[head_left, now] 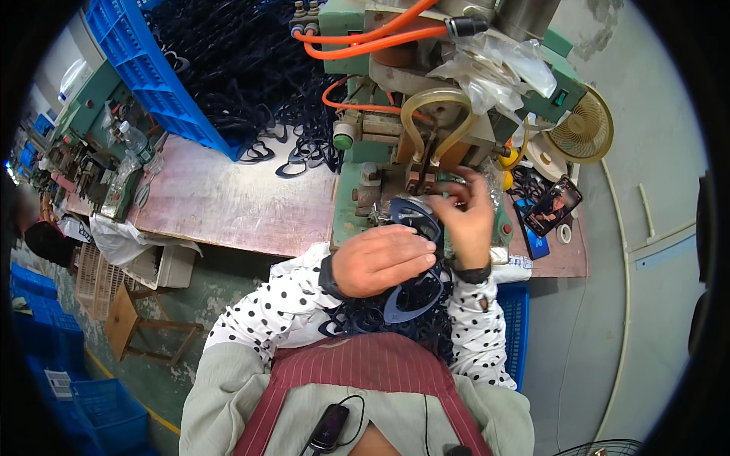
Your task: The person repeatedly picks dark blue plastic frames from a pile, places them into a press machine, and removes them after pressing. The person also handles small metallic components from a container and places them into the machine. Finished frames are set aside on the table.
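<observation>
This is a workshop, or a part of a small factory. The first sign is the heavy green machine point(388, 125), which has orange air hoses point(372, 49) and stands on a worn work table point(228, 201). More machines point(95, 106) are standing along the left side. A large blue crate point(163, 83) contains a great heap of dark ring-shaped parts point(243, 53), all of similar form. Other blue crates point(110, 410) are on the scratched green floor point(167, 353), where a yellow line point(156, 418) is marked.
</observation>
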Demonstrator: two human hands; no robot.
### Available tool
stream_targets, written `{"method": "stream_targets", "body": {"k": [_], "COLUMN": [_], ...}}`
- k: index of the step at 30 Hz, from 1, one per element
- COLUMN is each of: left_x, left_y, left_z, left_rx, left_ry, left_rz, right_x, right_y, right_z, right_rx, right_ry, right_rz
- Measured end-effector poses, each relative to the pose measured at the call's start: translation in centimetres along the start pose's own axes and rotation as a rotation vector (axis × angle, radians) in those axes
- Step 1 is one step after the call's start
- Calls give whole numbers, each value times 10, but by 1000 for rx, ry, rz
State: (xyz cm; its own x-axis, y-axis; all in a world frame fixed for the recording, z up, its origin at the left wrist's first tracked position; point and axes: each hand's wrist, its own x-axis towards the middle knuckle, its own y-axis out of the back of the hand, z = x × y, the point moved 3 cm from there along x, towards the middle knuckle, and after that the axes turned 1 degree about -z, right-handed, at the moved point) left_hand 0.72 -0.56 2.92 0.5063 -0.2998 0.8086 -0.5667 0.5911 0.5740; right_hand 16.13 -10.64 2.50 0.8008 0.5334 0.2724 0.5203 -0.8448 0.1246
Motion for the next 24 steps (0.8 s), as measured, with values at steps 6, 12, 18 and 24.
{"method": "stream_targets", "body": {"k": [6, 12, 18, 24], "left_x": [-8, -11, -11, -20], "left_y": [-23, -24, -26, -12], "left_z": [-8, -7, -8, -13], "left_rx": [-90, -122, -91, 37], "left_ry": [14, 46, 40, -52], "left_rz": [-31, -6, -12, -64], "right_x": [6, -7, -15, -12], "right_y": [89, 118, 87, 85], "right_z": [75, 119, 116, 106], "right_rx": [-270, -544, -1090, -1156], "right_ry": [26, -116, 62, 405], "right_rz": [275, 302, 106, 239]}}
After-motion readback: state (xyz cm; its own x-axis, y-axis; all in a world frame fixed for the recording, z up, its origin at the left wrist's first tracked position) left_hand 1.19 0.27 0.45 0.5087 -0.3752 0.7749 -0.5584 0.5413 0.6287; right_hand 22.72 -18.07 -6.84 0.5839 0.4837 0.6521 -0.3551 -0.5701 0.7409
